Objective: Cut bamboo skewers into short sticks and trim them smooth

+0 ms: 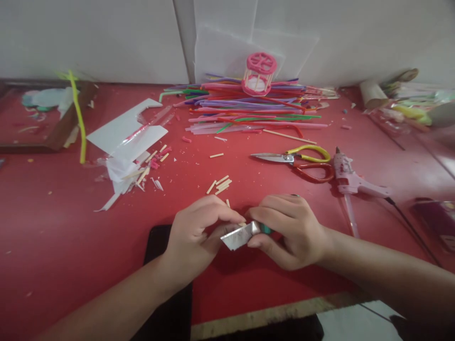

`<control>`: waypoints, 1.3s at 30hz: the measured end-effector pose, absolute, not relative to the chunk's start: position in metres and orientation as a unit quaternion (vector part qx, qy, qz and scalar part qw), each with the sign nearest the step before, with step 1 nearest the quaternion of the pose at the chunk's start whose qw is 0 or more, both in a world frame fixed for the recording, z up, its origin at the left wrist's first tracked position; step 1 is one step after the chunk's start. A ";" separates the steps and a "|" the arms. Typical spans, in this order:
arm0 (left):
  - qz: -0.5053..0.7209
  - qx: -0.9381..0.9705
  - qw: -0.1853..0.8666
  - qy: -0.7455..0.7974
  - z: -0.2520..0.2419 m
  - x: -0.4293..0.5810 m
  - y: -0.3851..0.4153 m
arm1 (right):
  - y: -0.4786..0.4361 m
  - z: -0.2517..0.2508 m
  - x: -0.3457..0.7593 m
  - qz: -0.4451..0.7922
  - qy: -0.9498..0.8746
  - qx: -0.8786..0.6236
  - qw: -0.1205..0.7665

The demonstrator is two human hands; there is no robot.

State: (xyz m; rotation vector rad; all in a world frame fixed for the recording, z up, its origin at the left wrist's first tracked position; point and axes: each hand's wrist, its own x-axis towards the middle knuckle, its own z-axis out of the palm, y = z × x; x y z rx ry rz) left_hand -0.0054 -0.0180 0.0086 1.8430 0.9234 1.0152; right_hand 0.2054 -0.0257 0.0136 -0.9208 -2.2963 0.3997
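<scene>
A red tabletop fills the view and runs back to a white wall, with a pale wooden front edge showing below the forearms. Its left half is the widest open stretch, littered only with small scraps. The right side is tighter, hemmed by clutter at the far right corner.

A wooden tray sits at the far left edge. A pile of coloured drinking straws lies along the back, and a small pink cage model stands on it by the wall. A cut white paper sheet lies left of centre. A black flat device lies under the left forearm at the near edge.

A pink glue gun and yellow-and-red scissors lie side by side right of centre, both well clear of the hands. Short cut wooden sticks lie scattered just beyond the knuckles.

At front centre, low over the table, the right hand is closed around the teal handle of a cutter. The left hand pinches the cutter's bare blade between thumb and curled forefinger. Whether a stick piece is also under those fingers cannot be told.
</scene>
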 end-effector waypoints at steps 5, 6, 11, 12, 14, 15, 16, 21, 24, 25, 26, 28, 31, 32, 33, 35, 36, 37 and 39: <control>0.407 0.727 0.418 0.362 0.007 -0.004 -0.016 | -0.025 0.015 0.206 0.143 -0.871 -0.350 0.313; 0.407 0.727 0.418 0.362 0.007 -0.004 -0.015 | -0.026 0.015 0.205 0.143 -0.871 -0.350 0.313; 0.412 0.729 0.408 0.365 0.007 -0.005 -0.016 | -0.024 0.015 0.205 0.142 -0.869 -0.357 0.313; 0.410 0.733 0.408 0.359 0.008 -0.005 -0.017 | -0.022 0.015 0.208 0.141 -0.865 -0.366 0.314; 0.401 0.746 0.422 0.323 0.009 -0.006 -0.020 | -0.015 0.018 0.214 0.126 -0.847 -0.404 0.323; 0.398 0.751 0.430 0.304 0.010 -0.006 -0.021 | -0.011 0.019 0.217 0.107 -0.829 -0.433 0.336; 0.398 0.753 0.440 0.285 0.010 -0.006 -0.021 | -0.008 0.021 0.220 0.088 -0.812 -0.459 0.350; 0.425 0.731 0.402 0.352 0.007 -0.006 -0.019 | -0.011 0.023 0.217 0.121 -0.827 -0.429 0.342; 0.421 0.728 0.398 0.366 0.006 -0.006 -0.016 | -0.021 0.019 0.208 0.133 -0.854 -0.388 0.321; 0.422 0.728 0.396 0.367 0.006 -0.005 -0.016 | -0.024 0.019 0.205 0.134 -0.858 -0.381 0.317; 0.422 0.728 0.395 0.369 0.007 -0.005 -0.016 | -0.026 0.018 0.204 0.134 -0.862 -0.375 0.314; 0.424 0.728 0.388 0.373 0.007 -0.005 -0.017 | -0.028 0.018 0.201 0.128 -0.867 -0.370 0.307; 0.423 0.733 0.375 0.380 0.008 -0.005 -0.018 | -0.028 0.018 0.200 0.123 -0.870 -0.374 0.298; 0.421 0.736 0.372 0.378 0.009 -0.006 -0.018 | -0.027 0.018 0.200 0.124 -0.868 -0.376 0.298; 0.419 0.739 0.370 0.374 0.009 -0.006 -0.018 | -0.027 0.018 0.200 0.125 -0.866 -0.379 0.299; 0.417 0.747 0.368 0.363 0.011 -0.006 -0.018 | -0.026 0.018 0.200 0.126 -0.864 -0.384 0.301; 0.418 0.750 0.367 0.358 0.011 -0.006 -0.017 | -0.026 0.018 0.200 0.126 -0.863 -0.385 0.301; 0.421 0.751 0.366 0.354 0.012 -0.006 -0.017 | -0.026 0.018 0.200 0.126 -0.863 -0.386 0.300; 0.426 0.748 0.368 0.352 0.013 -0.005 -0.017 | -0.027 0.018 0.200 0.128 -0.863 -0.386 0.300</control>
